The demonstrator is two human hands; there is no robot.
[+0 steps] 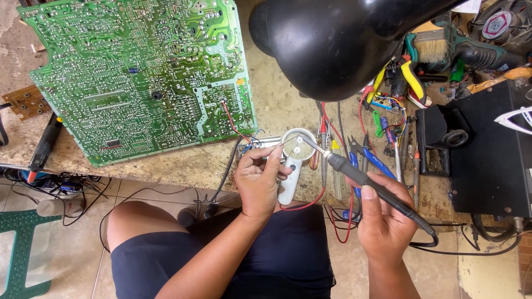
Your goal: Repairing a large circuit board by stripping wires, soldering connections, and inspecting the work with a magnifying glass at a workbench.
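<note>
A: Where is the black-handled soldering iron with the thin metal tip (360, 178)?

B: In the right hand (385, 218), fingers wrapped shut around the handle like a pen, tip pointing at the small blue wired module (252, 145) near the bench edge, just below the large green circuit board (141, 75)

A: And the left hand (257, 180)?

B: Fingers pinched together at that module, beside the white-handled round magnifier (293, 160)

A: How does the iron handle?

B: I judge it light and stiff, its cord tugging; grip only the handle, never the tip. The module looks light and fragile, so hold its edges
</note>
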